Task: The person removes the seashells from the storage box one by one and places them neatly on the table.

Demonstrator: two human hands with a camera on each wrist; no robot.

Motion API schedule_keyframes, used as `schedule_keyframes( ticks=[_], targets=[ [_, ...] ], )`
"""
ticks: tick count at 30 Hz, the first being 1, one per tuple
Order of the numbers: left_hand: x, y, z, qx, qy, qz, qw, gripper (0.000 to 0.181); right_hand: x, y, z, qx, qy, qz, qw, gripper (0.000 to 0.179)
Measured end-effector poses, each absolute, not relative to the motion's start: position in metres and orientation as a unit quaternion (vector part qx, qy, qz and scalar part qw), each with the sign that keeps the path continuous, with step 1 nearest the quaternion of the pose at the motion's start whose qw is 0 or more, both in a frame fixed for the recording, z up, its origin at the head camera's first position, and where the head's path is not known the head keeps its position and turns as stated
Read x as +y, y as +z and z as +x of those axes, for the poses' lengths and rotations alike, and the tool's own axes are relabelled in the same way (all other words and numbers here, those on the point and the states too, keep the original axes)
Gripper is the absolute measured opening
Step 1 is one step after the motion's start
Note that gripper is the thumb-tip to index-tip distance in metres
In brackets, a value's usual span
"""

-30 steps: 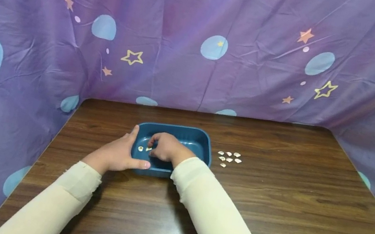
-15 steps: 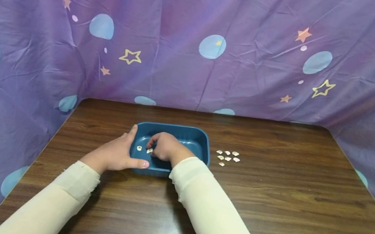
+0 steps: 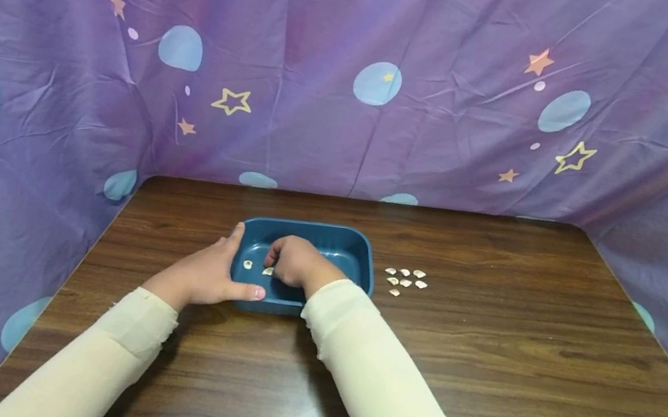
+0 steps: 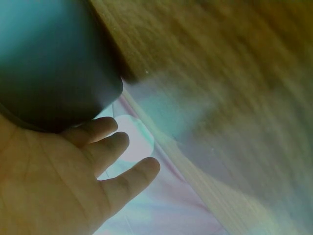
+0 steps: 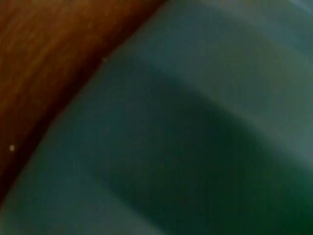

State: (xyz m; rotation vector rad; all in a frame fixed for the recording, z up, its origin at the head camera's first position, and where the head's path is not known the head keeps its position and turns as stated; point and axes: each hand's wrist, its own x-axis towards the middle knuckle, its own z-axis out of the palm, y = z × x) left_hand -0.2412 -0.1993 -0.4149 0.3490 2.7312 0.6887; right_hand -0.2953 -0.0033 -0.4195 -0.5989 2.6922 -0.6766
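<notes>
A blue rectangular plastic tray [image 3: 341,243] stands on the wooden table. My left hand [image 3: 198,275] spans its left end, the thumb lying along the near rim and the index finger at the far left corner. In the left wrist view the other fingers [image 4: 127,183] stretch out straight beside the tray wall. Inside the tray, my right hand [image 3: 296,262] bends downward with curled fingers, pinching a small pale seashell [image 3: 268,271] near the tray floor. Another seashell [image 3: 247,264] lies to its left. The right wrist view shows only blurred tray wall [image 5: 171,122], with no fingers visible.
Several small seashells [image 3: 405,282] lie in loose rows on the table [image 3: 483,354], just right of the tray. A purple cloth [image 3: 313,138] with stars and blue ovals hangs behind the table and on both sides.
In the tray, the seashell at my right fingertips has shifted slightly toward me and turned, and the fingers have drawn closer together. The left hand keeps its place on the tray.
</notes>
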Motion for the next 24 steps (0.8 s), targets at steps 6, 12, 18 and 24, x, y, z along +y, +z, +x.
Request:
schedule_keyframes(
  ticks=[6,12,18,24],
  targets=[
    [-0.1998,-0.4156,-0.2416,0.952,0.238,0.119,0.151,0.137,-0.0038,-0.4199,-0.2963,0.938,-0.234,-0.212,0.145,0.006],
    [-0.1998,-0.4158,-0.2412,0.952,0.238,0.119,0.150,0.137,-0.0042,-0.4209,-0.2963,0.936,-0.247,-0.198,0.153,0.009],
    [-0.1996,-0.4145,-0.2404,0.952,0.241,0.120,0.147,0.137,-0.0043,-0.4193,-0.2949,0.936,-0.251,-0.196,0.150,0.012],
    [-0.1995,-0.4146,-0.2406,0.951,0.243,0.121,0.147,0.137,-0.0038,-0.4188,-0.2943,0.935,-0.253,-0.197,0.152,0.015]
  ],
)
